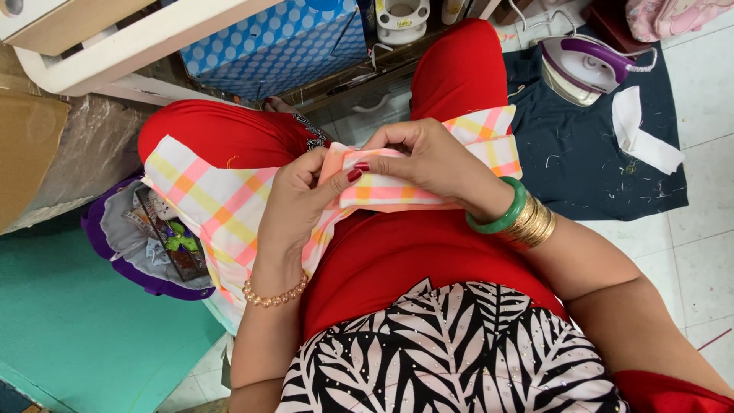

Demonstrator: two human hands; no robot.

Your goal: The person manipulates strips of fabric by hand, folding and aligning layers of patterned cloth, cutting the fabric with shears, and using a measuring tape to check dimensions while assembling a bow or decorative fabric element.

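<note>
A checked cloth (218,200) in white, pink and yellow lies across my lap over red trousers. My left hand (294,200) pinches a folded edge of it between thumb and fingers. My right hand (432,162) grips the same fold from the other side, fingers curled over the top. The two hands meet at the middle of the fold. A green bangle and gold bangles sit on my right wrist, a bead bracelet on the left.
An iron (585,67) with a purple handle rests on a dark cloth (581,164) to the right, beside a white fabric scrap (638,134). A purple bag (149,245) of small items sits at left. A blue dotted box (279,42) stands ahead under a white table.
</note>
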